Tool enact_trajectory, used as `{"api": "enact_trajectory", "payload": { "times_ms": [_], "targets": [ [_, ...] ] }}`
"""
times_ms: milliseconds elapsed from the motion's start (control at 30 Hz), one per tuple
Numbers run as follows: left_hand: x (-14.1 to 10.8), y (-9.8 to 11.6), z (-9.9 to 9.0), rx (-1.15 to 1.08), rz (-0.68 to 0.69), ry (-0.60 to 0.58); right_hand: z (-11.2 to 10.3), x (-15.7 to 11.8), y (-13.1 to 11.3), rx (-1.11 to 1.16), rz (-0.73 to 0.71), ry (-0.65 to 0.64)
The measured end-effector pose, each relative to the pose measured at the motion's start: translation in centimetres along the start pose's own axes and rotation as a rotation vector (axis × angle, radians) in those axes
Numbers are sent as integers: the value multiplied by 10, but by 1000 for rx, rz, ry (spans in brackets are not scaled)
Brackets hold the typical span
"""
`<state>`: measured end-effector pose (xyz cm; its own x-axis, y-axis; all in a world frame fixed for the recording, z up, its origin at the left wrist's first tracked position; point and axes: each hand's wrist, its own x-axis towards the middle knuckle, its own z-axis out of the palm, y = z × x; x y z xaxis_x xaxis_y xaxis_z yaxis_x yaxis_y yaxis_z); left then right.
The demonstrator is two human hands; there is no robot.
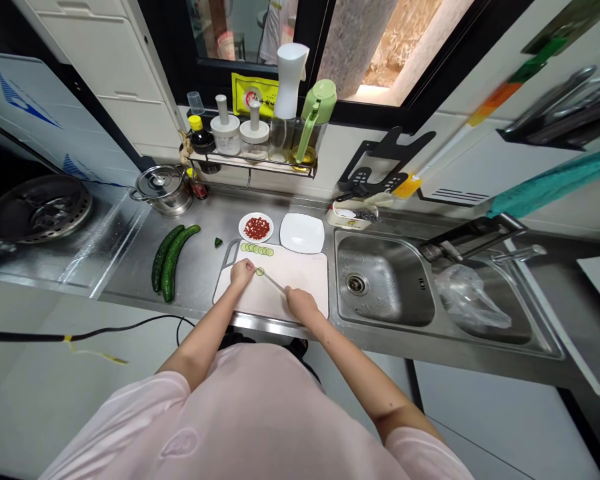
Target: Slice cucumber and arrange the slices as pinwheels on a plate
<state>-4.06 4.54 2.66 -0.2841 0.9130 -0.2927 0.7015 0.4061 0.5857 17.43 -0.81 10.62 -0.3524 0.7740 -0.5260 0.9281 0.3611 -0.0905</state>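
My right hand (301,304) is closed round the handle of a knife (274,283), whose thin blade points left across the white cutting board (300,273). At the blade's tip lies a single cucumber slice (260,272). My left hand (243,274) is beside that slice with fingers bent together; whether something is pinched in them is hidden. A row of overlapping cucumber slices (257,249) lies along the board's upper left edge. Behind the board are a plate of chopped red pieces (257,229) and a white square plate (303,233).
Two whole cucumbers (173,263) and a cucumber end (219,243) lie left of the board. A lidded steel pot (163,189) and a frying pan (39,208) stand farther left. The sink (385,280) adjoins on the right. Above hangs a condiment rack (253,161).
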Motion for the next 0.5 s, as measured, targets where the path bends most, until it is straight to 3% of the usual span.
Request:
{"api": "enact_trajectory", "payload": {
  "times_ms": [500],
  "targets": [
    [-1, 1, -3, -3, -17, -10, 0, 1, 0, 4, 7, 1]
  ]
}}
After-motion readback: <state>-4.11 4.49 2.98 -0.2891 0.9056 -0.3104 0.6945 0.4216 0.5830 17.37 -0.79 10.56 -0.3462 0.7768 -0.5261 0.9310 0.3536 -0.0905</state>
